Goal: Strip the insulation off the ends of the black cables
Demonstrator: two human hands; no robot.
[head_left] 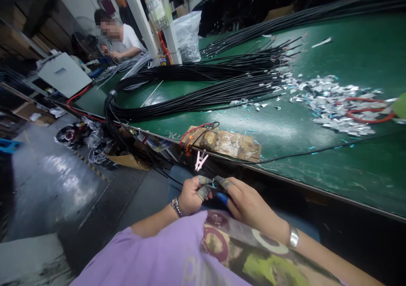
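My left hand (191, 195) and my right hand (247, 201) meet low in front of my chest, below the edge of the green table (355, 167). Both have taped fingertips pinched together on a small dark tool with a blue handle (222, 198); what exactly it is I cannot make out. A watch sits on my left wrist and a bracelet on my right. Just above the hands a small pink clip (200, 160) hangs at the table edge, beside a taped brown cardboard pad (231, 144).
Long bundles of black cables (203, 98) lie across the table and loop over its left end. A heap of silvery scraps (333, 102) and red-handled scissors (364, 110) lie at right. Another person (122, 39) sits at the far end. Floor clutter lies at left.
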